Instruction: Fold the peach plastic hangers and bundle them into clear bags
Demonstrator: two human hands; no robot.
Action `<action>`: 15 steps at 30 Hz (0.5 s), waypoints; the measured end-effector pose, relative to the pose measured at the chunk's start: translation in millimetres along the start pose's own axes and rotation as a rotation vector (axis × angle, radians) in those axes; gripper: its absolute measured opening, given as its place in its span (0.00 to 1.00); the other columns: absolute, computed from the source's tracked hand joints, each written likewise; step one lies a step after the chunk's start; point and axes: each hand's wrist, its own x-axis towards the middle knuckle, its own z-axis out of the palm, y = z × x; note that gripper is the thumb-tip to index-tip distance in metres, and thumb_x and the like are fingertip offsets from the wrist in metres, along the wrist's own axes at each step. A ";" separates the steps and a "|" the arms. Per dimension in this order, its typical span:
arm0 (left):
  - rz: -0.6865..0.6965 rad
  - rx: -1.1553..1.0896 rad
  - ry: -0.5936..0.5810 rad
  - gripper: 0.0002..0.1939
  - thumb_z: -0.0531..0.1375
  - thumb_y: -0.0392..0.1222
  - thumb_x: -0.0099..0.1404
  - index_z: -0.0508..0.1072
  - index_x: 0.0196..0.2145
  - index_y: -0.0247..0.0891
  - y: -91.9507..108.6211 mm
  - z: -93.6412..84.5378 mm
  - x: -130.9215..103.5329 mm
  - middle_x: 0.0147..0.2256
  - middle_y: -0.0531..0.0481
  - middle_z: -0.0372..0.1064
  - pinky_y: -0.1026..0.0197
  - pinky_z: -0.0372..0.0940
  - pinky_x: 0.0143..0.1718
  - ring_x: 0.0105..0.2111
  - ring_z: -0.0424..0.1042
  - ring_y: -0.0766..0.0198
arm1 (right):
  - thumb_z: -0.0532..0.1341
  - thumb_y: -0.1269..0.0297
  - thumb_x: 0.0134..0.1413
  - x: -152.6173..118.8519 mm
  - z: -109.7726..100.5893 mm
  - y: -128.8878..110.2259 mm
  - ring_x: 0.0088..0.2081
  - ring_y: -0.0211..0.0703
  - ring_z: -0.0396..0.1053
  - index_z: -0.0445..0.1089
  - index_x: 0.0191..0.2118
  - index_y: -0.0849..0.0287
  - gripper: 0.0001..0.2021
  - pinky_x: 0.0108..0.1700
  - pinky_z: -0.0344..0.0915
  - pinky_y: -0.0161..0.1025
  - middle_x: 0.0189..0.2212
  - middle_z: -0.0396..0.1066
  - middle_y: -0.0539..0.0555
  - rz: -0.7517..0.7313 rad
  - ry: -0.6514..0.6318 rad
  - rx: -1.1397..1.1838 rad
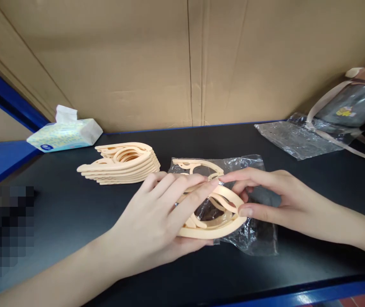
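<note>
A cream plastic folding hanger [212, 233], folded into a loop, is between my hands above the black table. My left hand [165, 209] wraps over its left part, fingers across the top and thumb underneath, hiding much of it. My right hand [281, 198] grips its rounded right end, with the thumb at the near side and the fingertips at the far side. Just behind, another cream hanger [198, 162] lies on or inside a clear plastic bag [264, 230]; I cannot tell which. To the left sits a neat stack of several folded hangers [125, 168].
A tissue pack [65, 135] stands at the back left of the black table [73, 234]. More clear plastic bags [297, 136] lie at the back right, beside a transparent bag with a strap [345, 106]. Cardboard [137, 64] forms the back wall; a blue frame [13, 102] rises at left.
</note>
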 end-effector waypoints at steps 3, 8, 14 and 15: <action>-0.032 -0.076 -0.027 0.32 0.59 0.57 0.72 0.61 0.64 0.35 -1.1 4.6 -2.5 0.55 0.41 0.71 0.53 0.59 0.53 0.54 0.70 0.52 | 0.63 0.59 0.65 0.7 3.7 1.4 0.37 0.39 0.75 0.68 0.59 0.48 0.18 0.40 0.69 0.37 0.34 0.77 0.46 0.024 -0.038 0.021; -0.052 -0.092 -0.046 0.35 0.61 0.57 0.71 0.58 0.65 0.32 -5.4 5.3 -3.3 0.56 0.41 0.70 0.55 0.58 0.52 0.53 0.69 0.53 | 0.67 0.56 0.61 0.5 -2.3 7.5 0.35 0.37 0.73 0.71 0.55 0.47 0.17 0.40 0.67 0.36 0.30 0.74 0.44 0.127 0.033 0.106; -0.144 -0.213 -0.042 0.33 0.63 0.55 0.70 0.60 0.64 0.37 -15.9 4.7 -5.4 0.56 0.45 0.69 0.56 0.60 0.55 0.53 0.69 0.55 | 0.69 0.53 0.57 2.6 -17.1 9.4 0.31 0.38 0.70 0.72 0.52 0.50 0.19 0.37 0.66 0.36 0.27 0.73 0.45 0.277 0.062 0.248; -0.162 -0.242 -0.044 0.32 0.63 0.54 0.69 0.60 0.64 0.39 -18.2 4.2 -5.6 0.57 0.45 0.69 0.56 0.61 0.56 0.54 0.69 0.55 | 0.69 0.53 0.57 3.1 -19.2 10.1 0.31 0.38 0.70 0.72 0.52 0.51 0.19 0.37 0.66 0.37 0.27 0.73 0.46 0.291 0.062 0.259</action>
